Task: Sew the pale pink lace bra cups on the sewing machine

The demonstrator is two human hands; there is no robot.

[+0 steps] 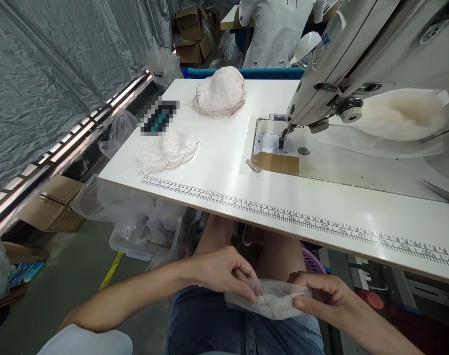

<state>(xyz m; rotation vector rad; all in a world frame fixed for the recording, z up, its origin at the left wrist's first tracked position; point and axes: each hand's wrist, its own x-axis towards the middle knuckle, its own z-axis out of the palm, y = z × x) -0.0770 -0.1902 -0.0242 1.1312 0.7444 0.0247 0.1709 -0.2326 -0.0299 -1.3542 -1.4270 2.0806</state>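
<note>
My left hand (230,276) pinches one end of a sheer white lace fabric piece (274,301) above my lap. At the other end, my right hand (322,296) grips the same piece between thumb and fingers. Dark reddish threads cross its middle. On the table ahead lie a stack of white lace-edged pieces (168,150) and, farther back, a pale cup-shaped pile (222,91) with reddish thread ends. To the right stands a sewing machine (328,84); its presser foot (282,140) is over the needle plate.
A printed ruler (254,204) runs along the front edge of the white table (217,172). Scissors (442,191) lie at far right. Below left are a plastic-lined bin (143,241) and a cardboard box (54,202). Another person (272,34) is beyond the table.
</note>
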